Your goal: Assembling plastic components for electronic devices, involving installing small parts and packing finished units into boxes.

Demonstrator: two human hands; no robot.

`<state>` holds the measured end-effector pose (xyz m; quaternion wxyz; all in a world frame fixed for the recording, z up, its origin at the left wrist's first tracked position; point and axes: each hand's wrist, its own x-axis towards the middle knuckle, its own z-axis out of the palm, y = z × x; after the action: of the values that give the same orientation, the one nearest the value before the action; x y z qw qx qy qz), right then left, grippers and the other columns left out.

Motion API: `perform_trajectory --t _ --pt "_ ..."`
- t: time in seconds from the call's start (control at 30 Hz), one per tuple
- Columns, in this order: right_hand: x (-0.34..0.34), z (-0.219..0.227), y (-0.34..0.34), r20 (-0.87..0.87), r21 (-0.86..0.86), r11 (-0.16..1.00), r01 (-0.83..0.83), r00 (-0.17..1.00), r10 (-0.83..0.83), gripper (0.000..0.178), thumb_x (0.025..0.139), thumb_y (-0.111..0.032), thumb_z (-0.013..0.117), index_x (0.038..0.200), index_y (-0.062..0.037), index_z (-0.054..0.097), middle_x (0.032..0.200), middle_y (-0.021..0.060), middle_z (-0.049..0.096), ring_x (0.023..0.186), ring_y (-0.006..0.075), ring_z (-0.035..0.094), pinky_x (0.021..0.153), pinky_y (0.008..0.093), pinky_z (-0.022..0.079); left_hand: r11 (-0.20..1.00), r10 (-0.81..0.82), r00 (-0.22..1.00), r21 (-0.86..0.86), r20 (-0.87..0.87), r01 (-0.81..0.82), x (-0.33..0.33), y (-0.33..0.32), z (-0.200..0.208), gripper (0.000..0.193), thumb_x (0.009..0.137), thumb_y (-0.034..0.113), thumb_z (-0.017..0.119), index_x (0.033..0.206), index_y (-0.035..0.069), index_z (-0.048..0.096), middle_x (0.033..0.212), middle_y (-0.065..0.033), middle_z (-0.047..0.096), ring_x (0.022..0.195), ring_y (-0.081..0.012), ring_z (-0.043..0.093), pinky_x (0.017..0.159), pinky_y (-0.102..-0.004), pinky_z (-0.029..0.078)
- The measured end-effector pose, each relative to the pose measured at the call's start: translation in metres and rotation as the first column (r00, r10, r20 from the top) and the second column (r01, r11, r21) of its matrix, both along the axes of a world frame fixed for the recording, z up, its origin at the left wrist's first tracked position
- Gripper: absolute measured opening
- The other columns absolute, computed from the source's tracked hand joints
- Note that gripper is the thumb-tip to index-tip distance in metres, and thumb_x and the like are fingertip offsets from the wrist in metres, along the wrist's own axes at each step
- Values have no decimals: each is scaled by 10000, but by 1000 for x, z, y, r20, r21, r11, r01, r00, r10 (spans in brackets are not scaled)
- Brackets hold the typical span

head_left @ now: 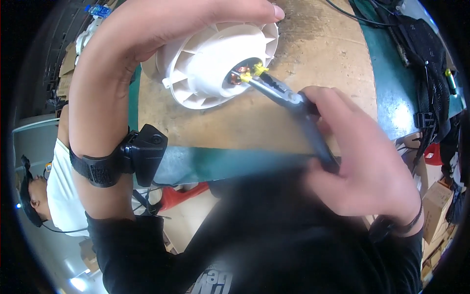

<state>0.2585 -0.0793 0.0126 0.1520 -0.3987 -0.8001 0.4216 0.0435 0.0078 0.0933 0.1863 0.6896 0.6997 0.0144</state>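
Observation:
A white plastic round housing (208, 66) with ribs around its rim lies tilted on a cardboard sheet (333, 59). My left hand (196, 18) is wrapped over its far side, thumb along the rim, with the other fingers out of sight. Copper-coloured parts (241, 74) and yellow pieces (259, 68) show in the housing's round opening. In my right hand (362, 152) is a pair of long-nosed pliers (293, 98). Their jaws reach to the opening and touch a yellow piece; whether they grip it is too small to tell. The handles are blurred.
The cardboard covers part of a green tabletop (196, 166). Black straps and fabric (416, 63) lie at the right, beside a green pen-like item (450, 81). A co-worker in a white shirt (66, 191) is at the left. Cardboard boxes (437, 206) stand low at the right.

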Motion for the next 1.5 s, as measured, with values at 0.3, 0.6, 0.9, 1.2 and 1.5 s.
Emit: perform_trajectory --t 0.3,0.6,0.9,1.2,1.5 --pt "-7 7 5 88 -8 1000 12 996 -11 569 672 -15 592 1231 19 492 934 199 569 841 323 585 749 390 478 993 9 975 -116 223 17 1 0 12 570 808 402 782 1056 -91 642 865 -106 687 712 -111 616 601 -248 492" --pt "-8 -2 10 16 52 997 65 998 -66 556 662 0 581 1210 32 493 919 228 546 834 369 585 755 404 486 991 60 993 -128 106 -46 12 8 18 606 827 396 761 1074 -133 600 868 -123 674 746 -113 630 590 -257 501" --pt "-4 -5 8 102 109 989 103 988 -114 497 660 -53 608 1139 32 507 945 249 558 823 420 587 750 420 491 980 -64 886 -140 458 143 -17 -2 -3 409 875 216 726 1155 -53 598 954 -84 694 819 -108 650 694 -233 521" --pt "-16 -11 13 -21 126 983 137 991 -135 335 668 -126 636 942 11 501 759 196 518 734 386 555 644 422 441 990 -141 958 49 248 133 4 -11 -6 398 854 165 744 1163 -32 589 1015 -93 686 900 -144 648 792 -295 534" --pt "-26 -28 16 16 243 968 62 998 -68 217 649 -101 649 747 19 497 615 193 469 565 375 521 499 436 420 977 -68 994 209 83 49 11 -24 -11 423 847 252 735 1124 -43 611 980 -117 692 898 -171 659 805 -317 528"
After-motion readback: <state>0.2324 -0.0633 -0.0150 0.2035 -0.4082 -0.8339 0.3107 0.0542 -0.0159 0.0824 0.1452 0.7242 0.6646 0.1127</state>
